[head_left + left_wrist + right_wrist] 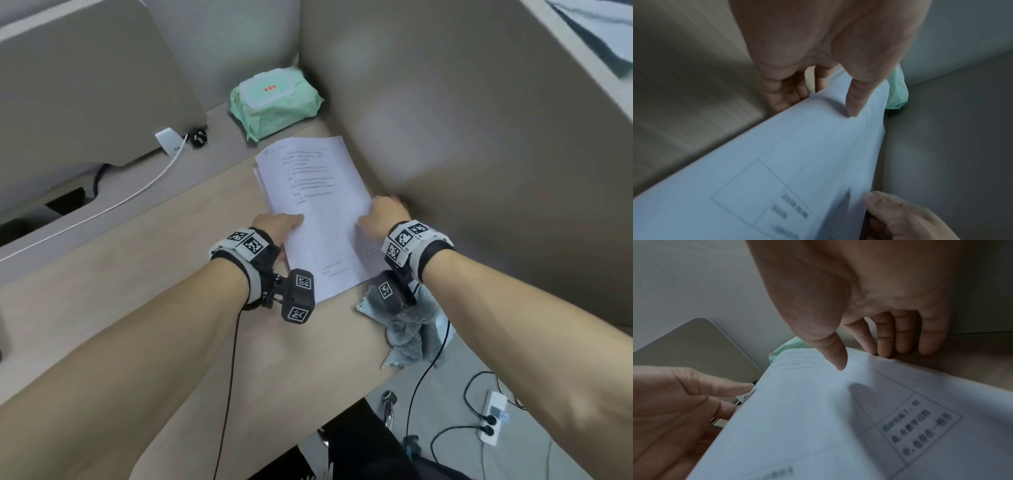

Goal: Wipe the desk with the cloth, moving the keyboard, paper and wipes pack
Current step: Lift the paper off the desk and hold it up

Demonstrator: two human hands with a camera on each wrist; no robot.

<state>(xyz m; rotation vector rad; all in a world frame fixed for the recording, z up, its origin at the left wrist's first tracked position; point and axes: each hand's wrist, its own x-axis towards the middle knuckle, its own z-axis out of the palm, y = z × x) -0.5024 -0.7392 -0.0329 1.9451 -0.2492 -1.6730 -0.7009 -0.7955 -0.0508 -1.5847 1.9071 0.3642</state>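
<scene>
While gripped by both hands (334, 222), paper (315, 205), desk (137, 274)

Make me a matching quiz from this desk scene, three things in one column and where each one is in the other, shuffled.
Things:
1. paper
2. wipes pack
3. cloth

Places:
A. in the far corner of the desk
B. hanging over the near desk edge, by the right wrist
C. held at its sides by both hands

Pairs: 1-C, 2-A, 3-B

Beige partition panels (462, 102) – grey floor (455, 373) beneath.
</scene>
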